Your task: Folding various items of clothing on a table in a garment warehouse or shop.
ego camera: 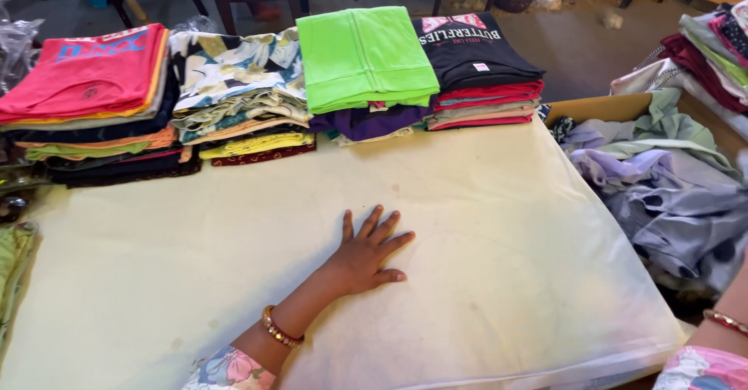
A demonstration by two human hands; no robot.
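Note:
My left hand [368, 252] lies flat, fingers spread, on the pale yellow padded table cover [483, 226], holding nothing. A gold bangle sits on its wrist. Only the forearm and bangle of my right arm [721, 324] show at the right edge; the hand itself is out of view. Along the far edge stand stacks of folded clothes: a pink-topped stack [89, 94], a floral-print stack [238, 98], a bright green-topped stack [365, 59] and a black-shirt-topped stack [475, 63].
A cardboard box [600, 108] at the right holds a heap of loose lilac and pale green garments [662, 187]. More clothes pile at the upper right [713, 47]. Chair legs and floor lie beyond the table. A green cloth [12, 265] hangs at the left edge.

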